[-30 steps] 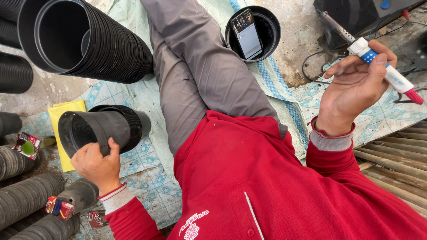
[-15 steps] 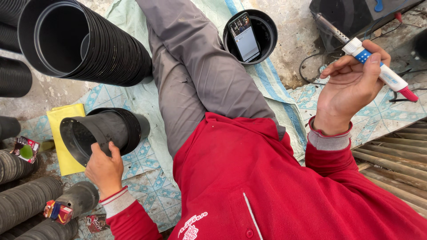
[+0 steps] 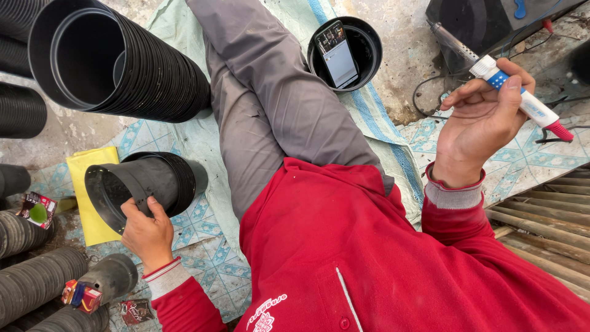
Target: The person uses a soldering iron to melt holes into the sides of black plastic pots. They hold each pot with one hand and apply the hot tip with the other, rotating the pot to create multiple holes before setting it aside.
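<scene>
My left hand [image 3: 146, 235] grips the lower rim of a short stack of black plastic pots [image 3: 153, 183] that lies on its side, mouth facing left, beside my grey trouser leg. My right hand [image 3: 480, 126] is raised at the right, shut on a soldering iron [image 3: 519, 95] with a white and blue handle and a red end. Its metal tip [image 3: 444, 35] points up and to the left, away from the pots. I wear a red jacket [image 3: 369, 258].
A long stack of black pots [image 3: 132, 64] lies at the top left, with more stacks [image 3: 37, 280] along the left edge. A single pot [image 3: 369, 37] holds a phone [image 3: 337, 54]. There are also a yellow cloth [image 3: 86, 212], a dark box [image 3: 491, 18] with cables, and wooden slats [image 3: 544, 212].
My left hand has slid slightly to the right along the pot's rim. The right hand with the soldering iron has barely moved.
</scene>
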